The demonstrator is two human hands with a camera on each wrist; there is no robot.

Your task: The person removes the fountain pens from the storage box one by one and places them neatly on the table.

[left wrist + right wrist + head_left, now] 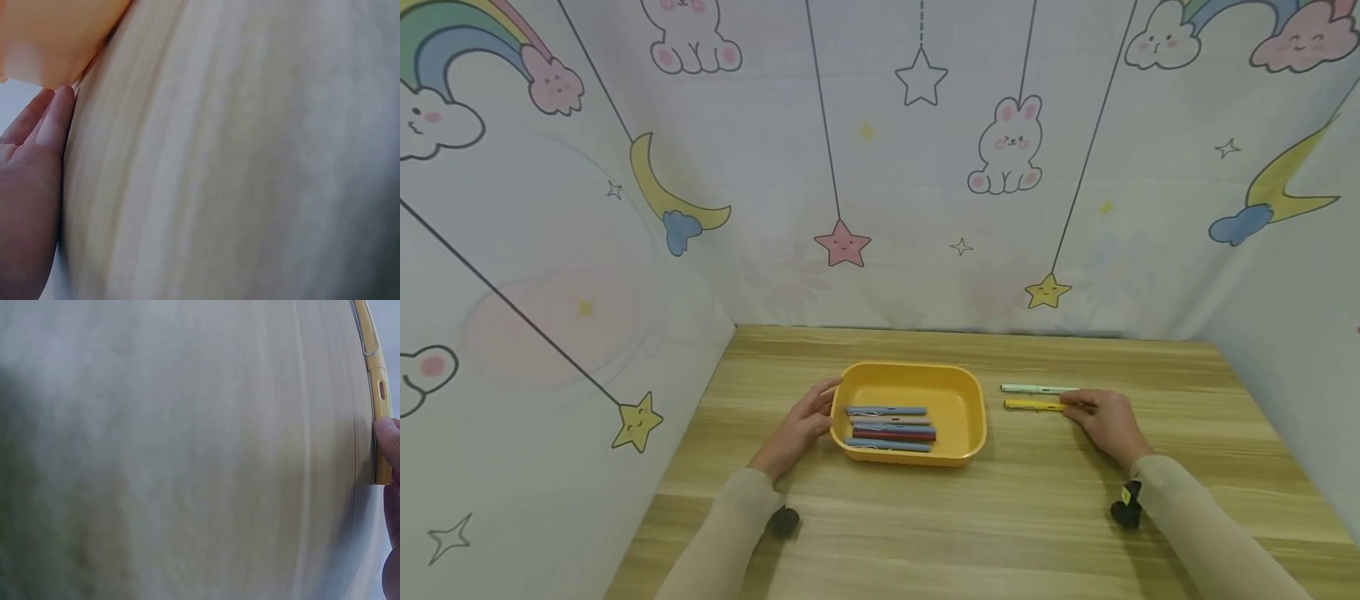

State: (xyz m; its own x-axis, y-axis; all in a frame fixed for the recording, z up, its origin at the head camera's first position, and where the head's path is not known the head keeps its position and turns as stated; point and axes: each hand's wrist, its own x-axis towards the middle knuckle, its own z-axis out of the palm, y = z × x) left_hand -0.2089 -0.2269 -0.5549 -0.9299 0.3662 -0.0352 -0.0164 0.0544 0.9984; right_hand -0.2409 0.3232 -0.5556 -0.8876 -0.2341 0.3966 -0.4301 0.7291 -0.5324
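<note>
My left hand (797, 427) rests against the left side of a yellow plastic tray (917, 388), its fingers fairly straight. In the left wrist view those fingers touch the tray's lower wall (53, 37). Several pens lie side by side in the tray: blue ones (891, 447), a pale one (887, 420) and a dark red one (895, 436). To the right of the tray, my right hand (1108, 423) pinches the right end of a yellow pen (1033, 405) with a clip. Just behind it lies a pale green pen (1033, 388), its right end partly behind my fingers.
Everything stands on a wood-grain table (970, 525). A white curtain (925, 183) printed with stars, rabbits and clouds rises behind the table and along both sides. Each wrist carries a small black device (1126, 507).
</note>
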